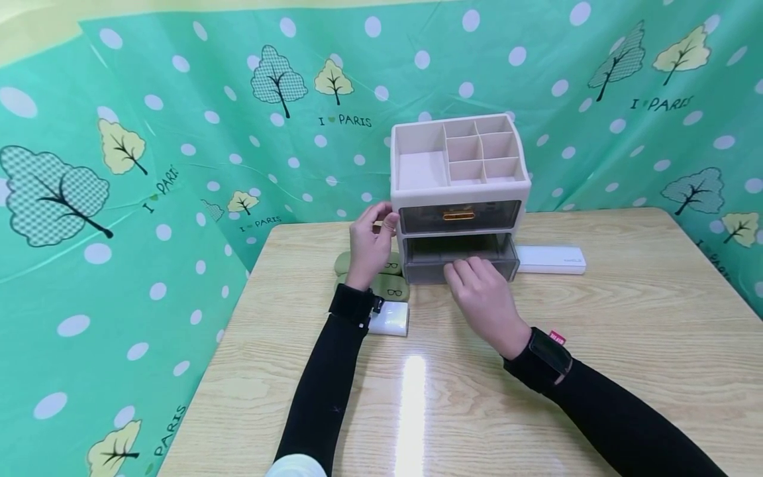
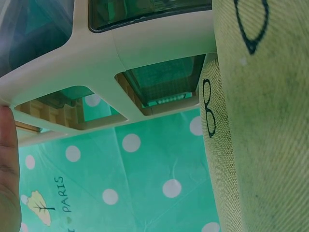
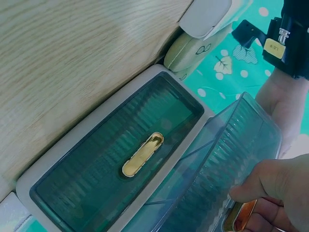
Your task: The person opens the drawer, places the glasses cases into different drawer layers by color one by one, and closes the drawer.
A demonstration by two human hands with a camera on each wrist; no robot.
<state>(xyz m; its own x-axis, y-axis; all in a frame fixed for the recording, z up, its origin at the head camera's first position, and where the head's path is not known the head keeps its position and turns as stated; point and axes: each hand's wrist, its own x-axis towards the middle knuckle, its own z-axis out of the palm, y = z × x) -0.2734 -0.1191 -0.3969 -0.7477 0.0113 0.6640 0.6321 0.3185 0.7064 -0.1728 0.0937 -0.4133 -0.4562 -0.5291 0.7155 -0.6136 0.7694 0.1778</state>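
Observation:
A white desktop organizer [image 1: 461,193] stands at the back of the table, with divided compartments on top and smoky see-through drawers. Its middle drawer [image 1: 417,270] is pulled partway out. My right hand [image 1: 481,298] holds that drawer's gold handle [image 3: 245,215], with the thumb against the drawer front and fingers curled under. Below it, the bottom drawer [image 3: 96,150] is closed, as is the top drawer [image 1: 483,218]. My left hand [image 1: 371,245] touches the organizer's left side near the front edge; in the left wrist view only one finger [image 2: 7,154] shows, against the white frame.
Two green glasses cases [image 1: 393,289] lie left of the organizer, partly behind my left wrist. In front of them is a white packet [image 1: 390,319]. A white box [image 1: 551,260] lies to the right. A green patterned cloth [image 1: 238,159] hangs behind the table.

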